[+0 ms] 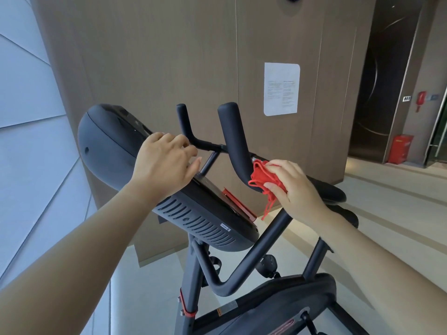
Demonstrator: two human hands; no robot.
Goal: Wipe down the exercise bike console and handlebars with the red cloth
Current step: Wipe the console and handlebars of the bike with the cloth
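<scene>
The black exercise bike console (106, 151) fills the middle left, seen from its back and edge. My left hand (164, 163) rests on the console's top edge with fingers curled over it. The black handlebar (233, 131) rises to the right of the console, with a second upright grip (183, 119) behind it. My right hand (295, 189) grips the bunched red cloth (262, 176) and presses it against the bend of the near handlebar. Loose red threads hang below the cloth.
The bike frame tube (256, 250) and flywheel cover (285, 308) are below. A wood panel wall with a white paper notice (281, 89) stands behind. A red box (400, 152) sits on the floor at the far right by a dark door.
</scene>
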